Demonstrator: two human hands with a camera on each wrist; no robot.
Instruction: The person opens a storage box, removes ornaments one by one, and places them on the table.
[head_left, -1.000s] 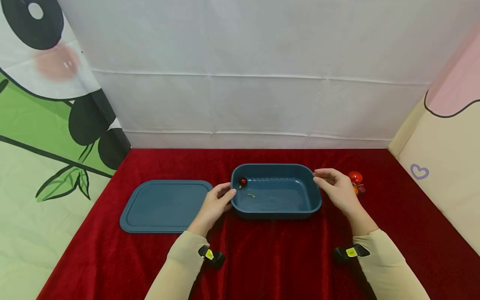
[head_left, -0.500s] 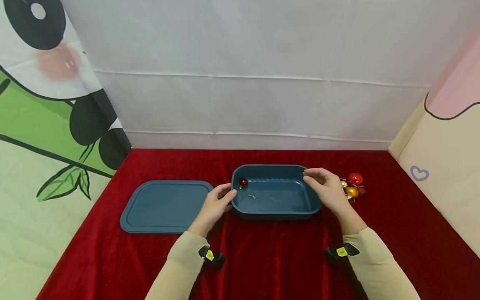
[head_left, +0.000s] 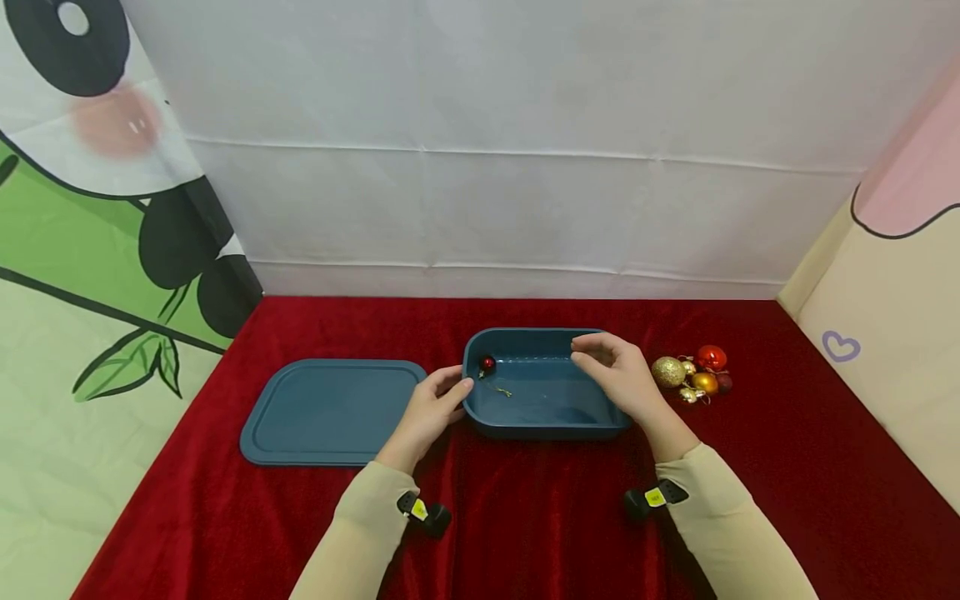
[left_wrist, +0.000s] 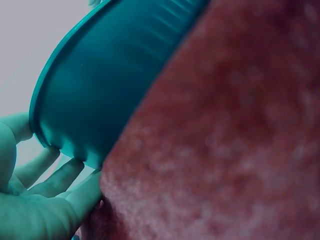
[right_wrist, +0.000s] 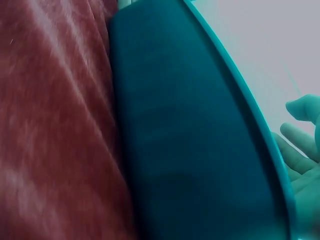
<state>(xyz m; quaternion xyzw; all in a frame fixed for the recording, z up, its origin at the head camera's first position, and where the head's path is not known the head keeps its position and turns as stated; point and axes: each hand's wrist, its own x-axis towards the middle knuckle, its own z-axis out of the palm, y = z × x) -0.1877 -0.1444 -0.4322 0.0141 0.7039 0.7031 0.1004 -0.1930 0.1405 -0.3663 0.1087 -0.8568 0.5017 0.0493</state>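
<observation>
A blue rectangular plastic box (head_left: 540, 432) stands on the red cloth. My left hand (head_left: 431, 408) holds its left end, thumb at the rim and fingers against the outer wall, as the left wrist view also shows. Inside, near that end, lie a small dark red Christmas bauble (head_left: 487, 364) and a thin gold piece (head_left: 503, 392). Over the right part of the box hovers my right hand (head_left: 624, 379), its thumb and fingers apart with nothing visible between them. In the right wrist view, the right hand (right_wrist: 305, 145) is above the box's rim.
Left of the box lies a flat blue lid (head_left: 333, 412), partly behind my left forearm. To the right is a cluster of Christmas baubles: a glittery gold one (head_left: 668, 372), a bright red one (head_left: 711, 357), an orange-gold one (head_left: 705, 382) and smaller ones. A white cloth backdrop (head_left: 525, 208) rises behind the table.
My right hand has moved left from the box's right rim to over its inside, uncovering the gold baubles at the right. The left hand and the box have stayed put.
</observation>
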